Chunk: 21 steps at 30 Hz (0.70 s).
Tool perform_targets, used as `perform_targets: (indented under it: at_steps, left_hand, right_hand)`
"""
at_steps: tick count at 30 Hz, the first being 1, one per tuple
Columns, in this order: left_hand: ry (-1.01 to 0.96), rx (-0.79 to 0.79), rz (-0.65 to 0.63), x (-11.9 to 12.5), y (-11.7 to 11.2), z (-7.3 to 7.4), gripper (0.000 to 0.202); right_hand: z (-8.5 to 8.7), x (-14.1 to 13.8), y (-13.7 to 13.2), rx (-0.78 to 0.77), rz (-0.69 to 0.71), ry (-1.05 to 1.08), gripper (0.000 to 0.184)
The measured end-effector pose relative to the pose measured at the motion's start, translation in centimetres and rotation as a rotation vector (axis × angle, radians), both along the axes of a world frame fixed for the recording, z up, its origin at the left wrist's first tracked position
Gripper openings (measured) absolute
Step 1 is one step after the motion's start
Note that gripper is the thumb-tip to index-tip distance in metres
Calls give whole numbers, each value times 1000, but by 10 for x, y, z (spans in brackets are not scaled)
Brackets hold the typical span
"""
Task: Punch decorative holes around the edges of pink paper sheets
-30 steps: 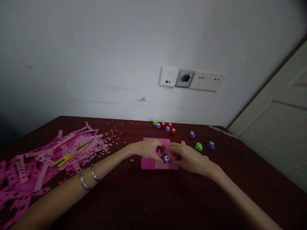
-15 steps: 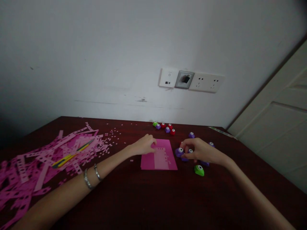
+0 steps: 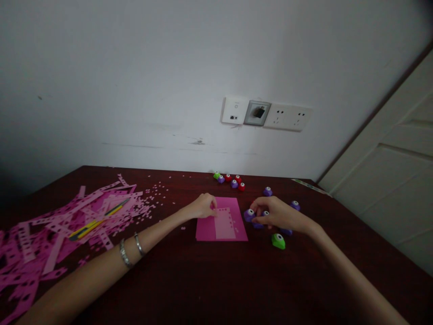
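A light pink sheet of paper, with a row of punched holes along its top and right edges, lies on a larger deep pink sheet. At its upper left corner my left hand pinches the light sheet. To the right of the paper, my right hand is curled with thumb and fingers round a small purple craft punch with a white button. Its fingers partly cover that punch. Another purple punch stands beside the fingertips, and a green punch sits just below the hand.
Pink punched strips and tiny cut-outs are heaped at left, with a yellow cutter on top. Several punches, among them a red punch, stand near the wall. A flat strip lies at the far right edge.
The whole view has shifted slightly left. My left thumb and fingers look closer together at the sheet's corner. My right hand stays among the punches with little visible change.
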<state>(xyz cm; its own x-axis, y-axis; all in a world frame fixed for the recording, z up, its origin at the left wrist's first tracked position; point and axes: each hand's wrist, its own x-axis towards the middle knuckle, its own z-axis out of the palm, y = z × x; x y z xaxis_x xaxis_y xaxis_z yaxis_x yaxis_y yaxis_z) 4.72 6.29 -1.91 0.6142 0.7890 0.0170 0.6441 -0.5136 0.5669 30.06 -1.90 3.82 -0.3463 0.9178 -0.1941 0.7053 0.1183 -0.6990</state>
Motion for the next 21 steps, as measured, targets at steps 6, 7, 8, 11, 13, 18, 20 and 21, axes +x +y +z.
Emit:
perform_targets:
  at_steps: [6,7,8,11,13,18,20,21]
  left_hand:
    - [-80,-108,3,1,-1,3,6]
    - [-106,-131,2,0,0,4,5]
    - [-141,-165,0,0,1,4,5]
    - [-280,-316,-4,-3,4,5,9]
    - [-365,-400,-4,-6,7,7,14]
    - [-419,-448,-6,-15,10,13,23]
    - [-425,-475,-7,-18,9,17,24]
    - [-425,-488,-9,-19,9,19,24]
  right_hand:
    - [-3,0,1,0,9,5,23]
    - [-4,-1,1,-1,7,7,22]
    - [-4,-1,1,-3,4,11,22]
    - [-4,-5,1,-5,1,19,21]
    - [-4,-9,0,6,4,16,20]
    - [-8,-16,-1,9,26,14,17]
    - [-12,-17,1,1,36,36,17]
    - [-14,-17,1,1,40,44,18]
